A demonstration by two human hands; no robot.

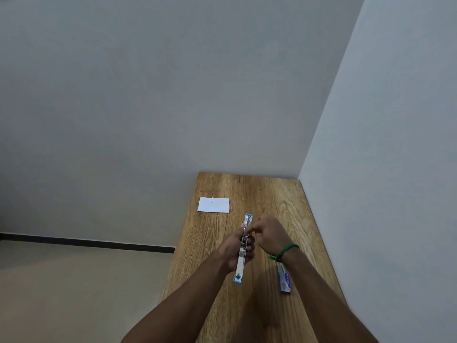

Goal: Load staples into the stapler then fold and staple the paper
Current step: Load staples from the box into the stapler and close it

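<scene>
A blue and silver stapler (241, 258) is swung fully open into one long line above the wooden table (272, 199). My left hand (233, 251) grips it around the middle. My right hand (268, 235) is beside the stapler's far half, thumb and forefinger pinched together at the metal channel; whether staples are between them is too small to tell. A white sheet of paper (213, 204) lies flat at the table's far left. A small blue and white staple box (284, 279) lies under my right forearm, partly hidden.
The table stands in a corner, with a grey wall behind it and another along its right side. Its left edge drops to a beige floor (61, 280). A green band circles my right wrist (286, 251).
</scene>
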